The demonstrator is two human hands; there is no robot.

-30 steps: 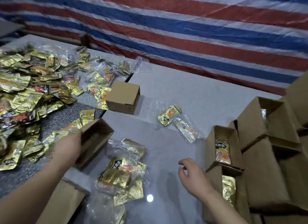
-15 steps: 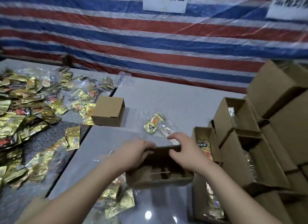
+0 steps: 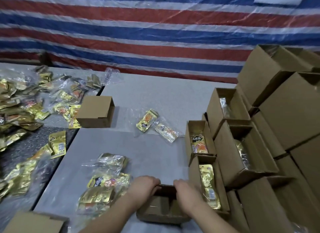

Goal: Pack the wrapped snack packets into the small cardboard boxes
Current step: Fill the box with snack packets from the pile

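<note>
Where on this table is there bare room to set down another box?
The widest bare patch is the grey tabletop between the lone closed box, the two loose packets and the hands on the open box. The far grey strip by the striped tarp is bare too. The left side under the packet heap and the right side by the stacked boxes are crowded.

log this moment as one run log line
step: readying box | left hand: holds far rim of open box | right hand: same rim | packets bag: left of box, untouched

grey table (image 3: 155, 94) | gold snack pkts (image 3: 146, 120) | cardboard boxes (image 3: 95, 112) stacked rt
</note>
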